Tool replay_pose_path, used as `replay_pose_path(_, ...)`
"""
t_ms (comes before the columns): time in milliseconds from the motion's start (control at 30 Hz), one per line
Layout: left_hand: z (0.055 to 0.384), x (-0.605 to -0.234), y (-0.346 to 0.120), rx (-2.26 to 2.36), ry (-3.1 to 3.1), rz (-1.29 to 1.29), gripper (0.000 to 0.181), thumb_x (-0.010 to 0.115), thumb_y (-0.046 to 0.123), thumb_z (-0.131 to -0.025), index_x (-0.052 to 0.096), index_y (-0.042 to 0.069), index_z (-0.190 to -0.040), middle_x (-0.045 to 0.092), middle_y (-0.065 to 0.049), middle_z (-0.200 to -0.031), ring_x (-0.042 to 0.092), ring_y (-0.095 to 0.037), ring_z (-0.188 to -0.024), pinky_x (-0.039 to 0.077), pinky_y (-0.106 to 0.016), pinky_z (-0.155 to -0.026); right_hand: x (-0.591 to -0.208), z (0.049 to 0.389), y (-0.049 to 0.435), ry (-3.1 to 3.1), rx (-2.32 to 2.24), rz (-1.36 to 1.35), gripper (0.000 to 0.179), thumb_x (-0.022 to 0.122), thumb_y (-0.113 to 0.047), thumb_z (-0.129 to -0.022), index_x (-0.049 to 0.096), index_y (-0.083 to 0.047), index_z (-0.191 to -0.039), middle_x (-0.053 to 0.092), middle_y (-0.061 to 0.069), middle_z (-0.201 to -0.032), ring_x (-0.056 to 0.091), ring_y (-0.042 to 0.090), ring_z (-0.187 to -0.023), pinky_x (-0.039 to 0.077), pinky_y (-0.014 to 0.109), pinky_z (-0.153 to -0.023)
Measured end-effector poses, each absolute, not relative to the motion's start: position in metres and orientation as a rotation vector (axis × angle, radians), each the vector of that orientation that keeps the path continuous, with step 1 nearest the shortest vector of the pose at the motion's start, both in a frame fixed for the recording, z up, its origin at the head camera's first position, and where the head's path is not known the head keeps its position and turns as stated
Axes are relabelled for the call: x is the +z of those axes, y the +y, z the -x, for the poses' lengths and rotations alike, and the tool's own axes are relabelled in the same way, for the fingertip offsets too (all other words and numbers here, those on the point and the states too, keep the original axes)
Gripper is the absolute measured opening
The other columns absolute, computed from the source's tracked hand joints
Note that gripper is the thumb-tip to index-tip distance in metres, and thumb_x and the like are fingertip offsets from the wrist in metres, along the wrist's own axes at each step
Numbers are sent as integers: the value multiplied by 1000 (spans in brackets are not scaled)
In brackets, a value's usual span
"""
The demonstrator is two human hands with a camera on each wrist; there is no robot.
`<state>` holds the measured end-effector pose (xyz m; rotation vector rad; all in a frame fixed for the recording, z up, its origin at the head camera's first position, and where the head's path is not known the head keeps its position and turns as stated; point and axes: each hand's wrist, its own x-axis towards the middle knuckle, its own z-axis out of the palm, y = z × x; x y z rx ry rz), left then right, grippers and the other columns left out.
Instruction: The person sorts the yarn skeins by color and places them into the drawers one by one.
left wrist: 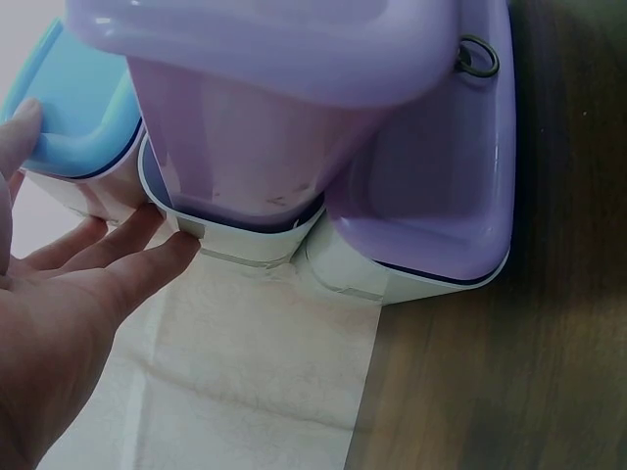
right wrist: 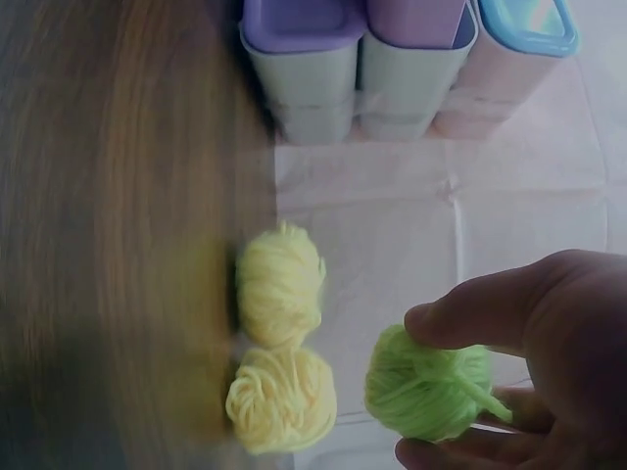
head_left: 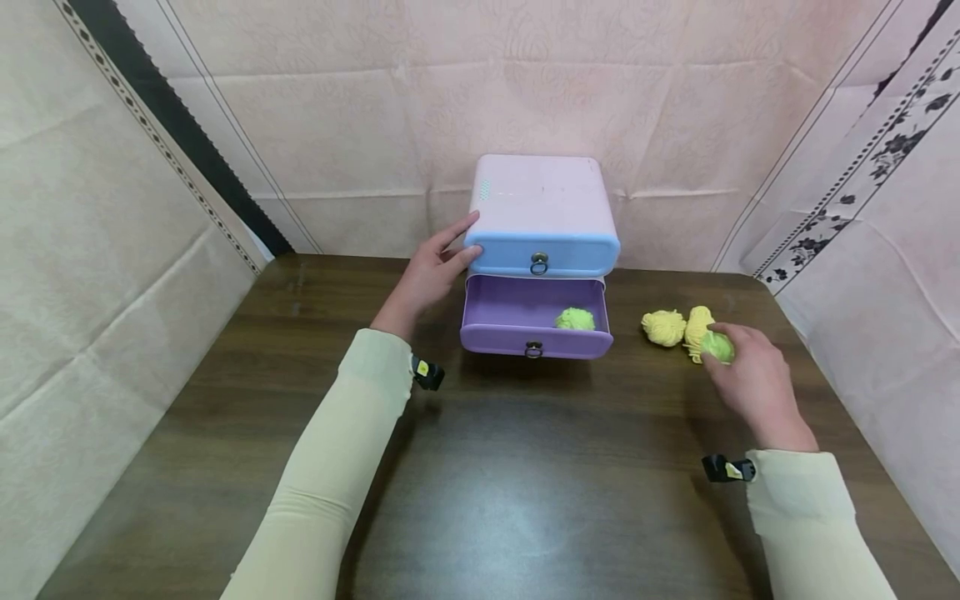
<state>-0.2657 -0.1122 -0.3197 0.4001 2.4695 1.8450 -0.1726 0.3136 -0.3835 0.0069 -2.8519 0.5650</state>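
Note:
My right hand [head_left: 756, 379] pinches a light green ball of yarn [right wrist: 421, 387] between thumb and fingers. Two yellow yarn balls [head_left: 663, 328] lie close together on the table beside it, one partly behind the held ball in the head view. My left hand [head_left: 423, 283] rests on the left side of a small drawer unit [head_left: 543, 196], its thumb at the edge of the blue top drawer [head_left: 502, 254] and its fingers along the casing. Below, a purple drawer [head_left: 495, 340] is pulled out, with another green yarn ball [head_left: 575, 318] inside it.
A lower purple drawer [left wrist: 431, 186] sits beneath the pulled-out one and appears closed. The unit stands on a dark wooden table [head_left: 480, 483], close to a pale patterned cloth [head_left: 360, 125] at the back. Similar cloth hangs on both sides.

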Motion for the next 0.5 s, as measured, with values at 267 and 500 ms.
replay_pose_path(267,264,-319,-112,1848,2464,-386,53,60,31,-96,42,43,-144,29,6,-159,50,-28,-132,45,-42,-107,-380,172,302,-2787,616,-45,42,64,-12,-89,56,-1,-128,48,35,-133,46,54,-118,38,67,-92)
replay_pose_path(500,264,-319,-111,1847,2466,-379,53,61,32,-96,42,45,-143,30,7,-159,51,-27,-132,45,-41,-107,-377,172,295,-2735,631,-108,41,66,-12,-88,58,-1,-126,52,34,-129,48,51,-118,39,65,-92)
